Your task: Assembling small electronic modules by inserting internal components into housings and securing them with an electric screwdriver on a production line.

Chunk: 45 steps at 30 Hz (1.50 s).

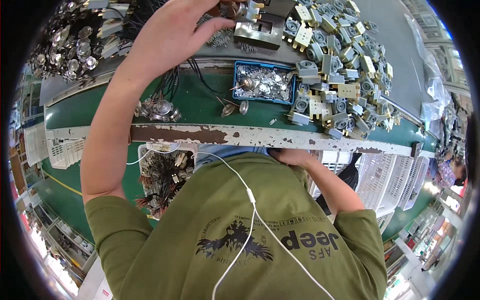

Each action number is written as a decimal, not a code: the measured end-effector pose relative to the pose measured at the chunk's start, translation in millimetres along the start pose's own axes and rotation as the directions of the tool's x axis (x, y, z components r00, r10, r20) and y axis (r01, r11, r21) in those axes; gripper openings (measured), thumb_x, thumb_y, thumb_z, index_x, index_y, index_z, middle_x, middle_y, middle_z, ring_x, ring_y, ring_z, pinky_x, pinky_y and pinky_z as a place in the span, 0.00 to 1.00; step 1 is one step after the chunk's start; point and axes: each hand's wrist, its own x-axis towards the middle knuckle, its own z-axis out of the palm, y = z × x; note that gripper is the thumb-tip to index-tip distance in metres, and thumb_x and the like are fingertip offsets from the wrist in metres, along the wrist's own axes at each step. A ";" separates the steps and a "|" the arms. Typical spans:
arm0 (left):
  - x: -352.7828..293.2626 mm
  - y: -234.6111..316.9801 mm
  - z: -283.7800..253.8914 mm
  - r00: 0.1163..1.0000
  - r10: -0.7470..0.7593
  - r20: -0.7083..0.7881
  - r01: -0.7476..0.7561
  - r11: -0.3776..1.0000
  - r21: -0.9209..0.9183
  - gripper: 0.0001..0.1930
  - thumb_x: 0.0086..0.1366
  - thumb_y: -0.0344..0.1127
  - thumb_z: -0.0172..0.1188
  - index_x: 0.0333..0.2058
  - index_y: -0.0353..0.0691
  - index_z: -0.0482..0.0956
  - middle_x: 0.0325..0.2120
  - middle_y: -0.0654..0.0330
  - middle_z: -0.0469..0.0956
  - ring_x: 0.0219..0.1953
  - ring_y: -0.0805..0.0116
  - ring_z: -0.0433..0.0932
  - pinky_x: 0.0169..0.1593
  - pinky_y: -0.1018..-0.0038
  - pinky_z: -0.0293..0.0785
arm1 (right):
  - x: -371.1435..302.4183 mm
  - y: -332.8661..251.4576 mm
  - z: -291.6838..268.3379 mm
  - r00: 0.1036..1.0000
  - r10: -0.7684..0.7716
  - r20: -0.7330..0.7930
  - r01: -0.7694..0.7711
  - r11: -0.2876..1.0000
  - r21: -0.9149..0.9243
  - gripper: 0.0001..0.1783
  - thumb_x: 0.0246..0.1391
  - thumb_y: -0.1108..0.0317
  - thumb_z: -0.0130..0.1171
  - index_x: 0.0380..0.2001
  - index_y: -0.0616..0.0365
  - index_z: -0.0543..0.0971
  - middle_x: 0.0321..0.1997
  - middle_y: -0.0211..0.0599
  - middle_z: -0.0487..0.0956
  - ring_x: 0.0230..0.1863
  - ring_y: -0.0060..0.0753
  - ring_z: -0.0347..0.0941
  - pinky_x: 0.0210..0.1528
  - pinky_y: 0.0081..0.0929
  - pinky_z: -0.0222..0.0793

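Observation:
My left hand (180, 27) reaches to the top edge of the picture, its thumb stretched toward a steel block (257, 35) with a rectangular slot. The fingers close around a round metal part (233, 10), which lies against a small pale piece with brass prongs (254, 10). The fingertips are partly cut off by the picture's edge. Low at my lap, under the bench's front edge, is my right hand (292, 156); its fingers are hidden. Small coil springs (220, 37) lie beside the steel block.
Many grey switch-like housings with brass prongs (345, 65) are heaped at the right. A blue tray (235, 80) holds small metal pieces. Round metal parts (70, 55) pile up at the far left, with black wires (170, 82) nearby. White baskets (380, 177) stand below the bench's chipped edge (280, 136).

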 end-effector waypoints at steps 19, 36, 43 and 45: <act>-0.3 12.9 -6.1 1.000 -0.020 0.022 0.020 1.000 -0.013 0.19 0.65 0.29 0.64 0.55 0.41 0.76 0.43 0.53 0.79 0.43 0.55 0.81 0.49 0.65 0.77 | 3.4 2.9 19.2 0.988 -0.062 -0.143 0.051 0.996 -0.076 0.23 0.60 0.53 0.64 0.56 0.49 0.81 0.56 0.45 0.82 0.57 0.55 0.76 0.59 0.44 0.72; -5.1 -11.9 0.6 0.999 -0.004 0.041 0.001 0.998 0.065 0.16 0.67 0.31 0.64 0.53 0.41 0.80 0.42 0.55 0.80 0.43 0.57 0.81 0.50 0.67 0.75 | 8.4 -0.5 27.6 0.924 -0.225 -0.308 0.166 0.964 -0.207 0.14 0.57 0.60 0.62 0.45 0.47 0.86 0.44 0.41 0.85 0.46 0.52 0.81 0.49 0.46 0.77; -7.5 -25.1 4.2 0.999 0.013 0.038 -0.020 0.982 0.189 0.13 0.68 0.39 0.65 0.48 0.42 0.84 0.43 0.56 0.83 0.45 0.54 0.80 0.51 0.66 0.74 | 9.8 9.0 32.9 0.934 -0.222 -0.279 0.156 0.959 -0.237 0.17 0.59 0.57 0.63 0.49 0.48 0.85 0.47 0.43 0.85 0.49 0.53 0.80 0.50 0.45 0.76; -8.7 -25.2 5.0 0.999 0.009 0.037 -0.016 0.980 0.196 0.13 0.68 0.39 0.65 0.49 0.42 0.84 0.43 0.56 0.83 0.46 0.54 0.81 0.51 0.67 0.74 | 10.4 5.8 30.6 0.929 -0.234 -0.287 0.173 0.960 -0.221 0.16 0.59 0.58 0.63 0.49 0.48 0.85 0.47 0.43 0.85 0.49 0.53 0.80 0.50 0.45 0.76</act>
